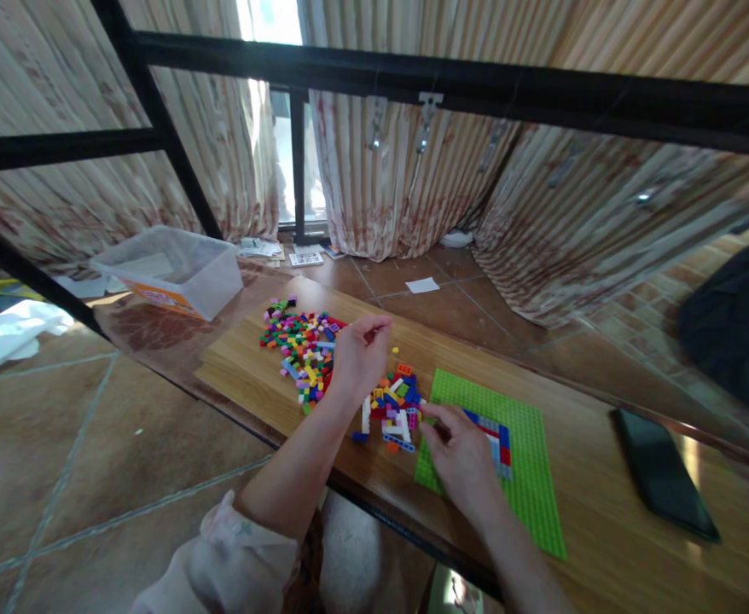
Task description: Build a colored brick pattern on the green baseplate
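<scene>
My left hand [362,354] hovers over the heap of small building bricks [310,350], its fingers curled into a pinch. What it holds, if anything, is too small to tell. At the left edge of the green baseplate [531,486], my right hand [461,452] has its thumb and forefinger brought together beside a second group of larger bricks [391,401]. Anything between those fingertips cannot be made out. A rectangle of blue, red, white and grey bricks [504,448] is on the baseplate, partly hidden behind my right hand.
A black phone [662,473] lies on the wooden table [592,503], right of the baseplate. Beyond the table's left end stands a clear plastic bin [208,277] with an orange label. A dark metal bar [362,68] crosses above. Papers [422,285] lie on the tiled floor before striped curtains.
</scene>
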Demonstrator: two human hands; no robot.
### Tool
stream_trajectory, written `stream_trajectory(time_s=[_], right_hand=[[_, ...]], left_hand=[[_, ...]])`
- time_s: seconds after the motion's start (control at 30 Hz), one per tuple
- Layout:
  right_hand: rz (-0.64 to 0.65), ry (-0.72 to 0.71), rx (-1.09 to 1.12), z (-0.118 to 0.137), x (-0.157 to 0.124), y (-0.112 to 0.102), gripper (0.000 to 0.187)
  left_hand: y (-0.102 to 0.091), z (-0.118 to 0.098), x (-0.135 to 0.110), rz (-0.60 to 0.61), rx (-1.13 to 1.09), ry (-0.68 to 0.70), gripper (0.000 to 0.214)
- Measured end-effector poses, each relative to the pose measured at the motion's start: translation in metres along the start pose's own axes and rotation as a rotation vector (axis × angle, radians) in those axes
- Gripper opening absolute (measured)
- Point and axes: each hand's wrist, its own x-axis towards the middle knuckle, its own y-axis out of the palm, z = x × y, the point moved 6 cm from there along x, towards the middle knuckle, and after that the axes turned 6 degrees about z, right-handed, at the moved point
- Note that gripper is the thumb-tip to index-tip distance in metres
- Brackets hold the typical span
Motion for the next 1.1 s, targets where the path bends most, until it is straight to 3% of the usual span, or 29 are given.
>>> stream_trajectory(time_s=[0.17,0.37,0.6,0.8,0.9,1.03,1.1], right_hand=[[0.089,-0.033,-0.031,0.014,-0.003,0.003,0.021],[0.301,-0.047,-0.102,0.021,-0.013,0.017,0.018],[0.25,-0.092,-0.162,0.018,-0.011,0.024,0.015],[0.202,-0.033,-0.013,0.019,-0.009,0.014,0.012],[0.131,0.012,0.146,0.013,-0.006,0.002,0.013],[-0.014,0.111,0.39,-0.005,-0.001,-0.025,0.02],[-0.086,0.189,0.508,-0.017,0.0,-0.04,0.024]], left_hand=[[0.004,0.001,-0.001,0.027,0.025,-0.011,0.018],[0.007,0.004,0.0,0.04,0.043,-0.004,0.018],[0.01,0.0,-0.004,0.082,0.07,0.017,0.018],[0.013,0.002,-0.003,0.117,0.092,0.0,0.018],[0.023,0.002,-0.008,0.245,0.063,0.025,0.018],[0.052,-0.001,-0.03,0.592,0.006,0.052,0.021],[0.065,-0.005,-0.043,0.704,0.028,0.107,0.02]])
